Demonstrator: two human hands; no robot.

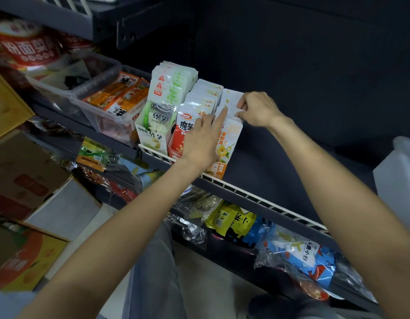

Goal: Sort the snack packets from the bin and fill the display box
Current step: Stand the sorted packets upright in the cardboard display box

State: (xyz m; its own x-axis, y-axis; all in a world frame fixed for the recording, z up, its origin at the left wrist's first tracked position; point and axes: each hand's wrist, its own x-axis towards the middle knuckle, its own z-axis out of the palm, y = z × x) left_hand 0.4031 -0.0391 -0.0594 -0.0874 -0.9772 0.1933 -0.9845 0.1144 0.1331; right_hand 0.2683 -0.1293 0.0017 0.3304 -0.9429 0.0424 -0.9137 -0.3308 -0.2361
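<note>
Running across the frame, the dark shelf carried a white wire front rail and a row of goods along its left half. Below it a lower shelf held loose bagged snacks, among them a blue-and-white bag and a yellow one. Cardboard cartons stood stacked at the left. On the upper shelf, a clear plastic bin held orange snack packets. Just right of it stood three display boxes side by side: a green-and-white one, a red-and-white one, and an orange-and-white display box at the end of the row, against the rail. White packets stood upright inside that last box. The left hand lay over the fronts of the red and orange boxes, fingers straight, the index finger reaching up to touch the packets. The right hand pinched the top edge of the rearmost white packet between thumb and curled fingers.
</note>
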